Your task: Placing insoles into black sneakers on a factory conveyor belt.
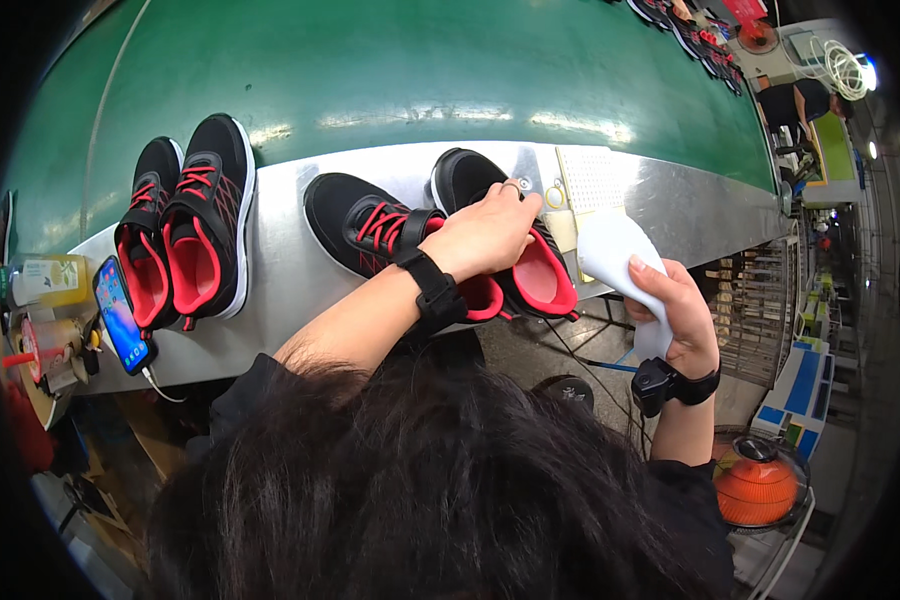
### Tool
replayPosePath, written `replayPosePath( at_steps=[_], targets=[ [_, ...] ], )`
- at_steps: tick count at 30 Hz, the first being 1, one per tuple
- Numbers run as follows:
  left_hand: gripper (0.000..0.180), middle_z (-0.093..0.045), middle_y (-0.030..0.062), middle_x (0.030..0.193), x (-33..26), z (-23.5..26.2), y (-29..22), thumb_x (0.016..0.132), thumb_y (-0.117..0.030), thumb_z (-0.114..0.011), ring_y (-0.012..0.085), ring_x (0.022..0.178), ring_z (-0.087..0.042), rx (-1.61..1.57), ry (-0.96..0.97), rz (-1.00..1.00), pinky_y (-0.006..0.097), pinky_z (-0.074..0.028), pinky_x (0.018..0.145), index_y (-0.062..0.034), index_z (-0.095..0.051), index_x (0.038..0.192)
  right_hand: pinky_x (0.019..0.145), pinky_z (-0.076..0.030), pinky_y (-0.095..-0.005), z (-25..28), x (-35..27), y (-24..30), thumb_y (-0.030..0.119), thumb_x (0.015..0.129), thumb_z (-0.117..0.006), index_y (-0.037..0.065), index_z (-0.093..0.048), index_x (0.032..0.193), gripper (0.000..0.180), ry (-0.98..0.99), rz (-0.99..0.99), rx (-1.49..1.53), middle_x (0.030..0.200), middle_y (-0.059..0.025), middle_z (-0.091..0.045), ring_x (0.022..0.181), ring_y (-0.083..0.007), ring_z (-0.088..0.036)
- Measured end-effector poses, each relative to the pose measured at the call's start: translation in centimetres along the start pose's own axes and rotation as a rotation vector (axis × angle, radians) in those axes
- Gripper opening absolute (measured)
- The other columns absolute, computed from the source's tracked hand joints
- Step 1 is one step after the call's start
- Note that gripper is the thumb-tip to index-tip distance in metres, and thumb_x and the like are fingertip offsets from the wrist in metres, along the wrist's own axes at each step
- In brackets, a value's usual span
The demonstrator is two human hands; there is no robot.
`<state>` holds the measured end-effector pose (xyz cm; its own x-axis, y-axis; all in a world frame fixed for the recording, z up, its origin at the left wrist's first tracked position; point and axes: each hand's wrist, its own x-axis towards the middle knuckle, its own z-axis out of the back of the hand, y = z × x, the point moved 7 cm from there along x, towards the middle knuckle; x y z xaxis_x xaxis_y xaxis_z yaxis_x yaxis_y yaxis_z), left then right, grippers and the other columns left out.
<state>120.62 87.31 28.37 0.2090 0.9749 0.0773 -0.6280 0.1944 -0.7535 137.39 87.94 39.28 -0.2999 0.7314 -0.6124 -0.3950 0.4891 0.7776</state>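
My left hand [492, 228] reaches over a black sneaker [468, 172] with a pink-red lining, its fingers curled down onto the upper and hiding the lace area. Against that shoe stands its mate, a black sneaker [353, 222] with red laces and a strap, partly behind my left wrist. My right hand [682, 312] is closed on a limp white sheet [615, 258], thumb on top, held just off the bench's near edge. Whether the sheet is paper or cloth I cannot tell. Both wrists wear black bands.
Another sneaker pair [205, 220] stands left on the metal bench [285, 200], beside a phone [120, 315] on a cable. A green surface [370, 70] runs beyond. Scissors [556, 192] and a white card [592, 175] lie right. An orange fan [755, 485] stands lower right; another person [798, 105] works far off.
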Motion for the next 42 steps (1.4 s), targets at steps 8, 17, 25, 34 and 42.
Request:
replayPosePath(
  at_steps=[8, 17, 25, 34, 42],
  targets=[
    [0.036, -0.050, 0.0312, 0.114, -0.2, 0.3, 0.3, 0.087, -0.015, -0.061, 0.0447, 0.110, -0.051, 0.018, 0.013, -0.003, 0.046, -0.046, 0.094, 0.0050, -0.047, 0.113, 0.060, -0.049, -0.0393, -4.1, 1.4, -1.0, 0.020, 0.089, -0.060, 0.003, -0.066, 0.079, 0.021, -0.163, 0.508, -1.055, 0.069, -0.0055, -0.058, 0.061, -0.0239, -0.060],
    [0.033, -0.051, 0.0297, 0.114, -0.5, -0.2, 0.3, 0.086, -0.015, -0.061, 0.0417, 0.111, -0.052, 0.066, -0.050, 0.013, 0.045, -0.047, 0.094, 0.0030, -0.048, 0.111, 0.068, -0.044, -0.0266, -2.3, -0.6, 3.5, 0.024, 0.092, -0.059, -0.007, -0.066, 0.100, 0.032, -0.026, 0.354, -0.789, 0.083, -0.0051, -0.067, 0.073, -0.0118, -0.057],
    [0.034, -0.050, 0.0304, 0.114, -0.3, 0.0, -0.1, 0.086, -0.013, -0.061, 0.0429, 0.112, -0.051, 0.064, -0.058, -0.048, 0.045, -0.046, 0.094, 0.0046, -0.047, 0.112, 0.065, -0.048, -0.0307, -1.7, 2.0, -1.9, 0.027, 0.091, -0.060, -0.004, -0.068, 0.102, 0.034, -0.071, 0.261, -0.782, 0.076, -0.0129, -0.068, 0.067, -0.0176, -0.062],
    [0.038, -0.050, 0.0317, 0.113, -0.5, 0.0, 0.3, 0.086, -0.016, -0.062, 0.0440, 0.112, -0.051, 0.048, -0.041, 0.017, 0.046, -0.046, 0.094, 0.0056, -0.047, 0.114, 0.059, -0.048, -0.0430, -6.4, -3.6, 4.3, 0.016, 0.085, -0.062, 0.006, -0.069, 0.079, 0.014, -0.356, 0.704, -1.359, 0.070, -0.0140, -0.058, 0.064, -0.0336, -0.062],
    [0.036, -0.050, 0.0313, 0.113, 0.4, 0.0, -0.7, 0.087, -0.015, -0.062, 0.0436, 0.110, -0.052, 0.076, -0.039, 0.003, 0.046, -0.047, 0.093, 0.0059, -0.047, 0.112, 0.058, -0.051, -0.0405, -7.1, 1.4, -2.0, 0.009, 0.076, -0.060, 0.005, -0.065, 0.068, 0.010, -0.241, 0.684, -1.617, 0.073, -0.0110, -0.061, 0.064, -0.0302, -0.064]
  ],
)
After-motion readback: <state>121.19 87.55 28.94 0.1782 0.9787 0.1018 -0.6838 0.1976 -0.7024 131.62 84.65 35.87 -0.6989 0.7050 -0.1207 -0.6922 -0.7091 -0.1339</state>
